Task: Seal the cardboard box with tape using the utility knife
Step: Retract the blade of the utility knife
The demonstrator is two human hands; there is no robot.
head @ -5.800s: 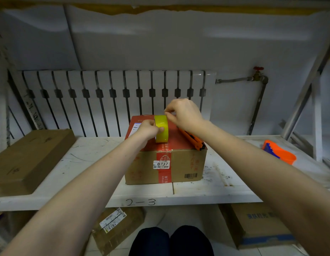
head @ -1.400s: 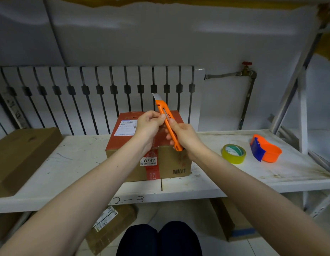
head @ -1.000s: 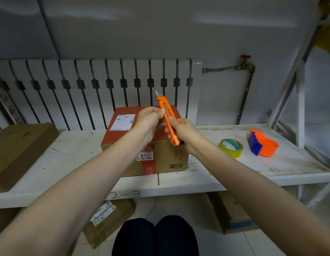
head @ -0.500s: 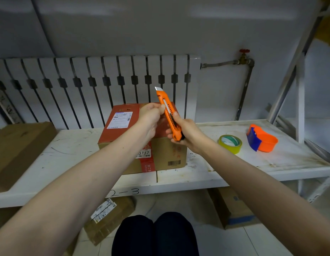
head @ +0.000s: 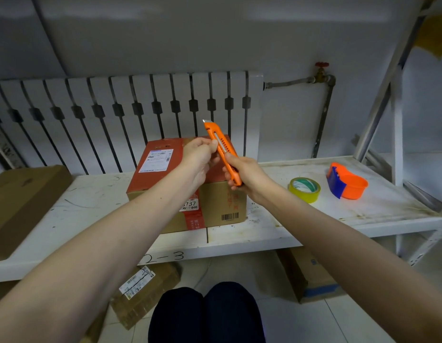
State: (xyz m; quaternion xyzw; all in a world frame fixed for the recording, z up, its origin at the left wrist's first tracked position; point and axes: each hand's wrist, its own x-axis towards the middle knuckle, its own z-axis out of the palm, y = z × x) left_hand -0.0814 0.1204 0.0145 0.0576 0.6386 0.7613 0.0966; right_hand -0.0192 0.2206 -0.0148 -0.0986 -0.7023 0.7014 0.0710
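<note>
The cardboard box (head: 165, 184) sits in the middle of the counter (head: 363, 209); it looks stiff and light. Above it, the left hand (head: 198, 157) pinches the utility knife (head: 222, 152), and the right hand (head: 244, 173) wraps its hard handle. The sharp tip points up. The tape roll (head: 304, 189) lies right, nothing blocking.

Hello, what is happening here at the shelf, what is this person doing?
A person holds an orange utility knife in front of a cardboard box on a white shelf. The right hand grips the handle; the left hand pinches the knife near its slider. A short blade tip shows at the top. The yellow tape roll lies on the shelf to the right, beside an orange tape dispenser.
</note>
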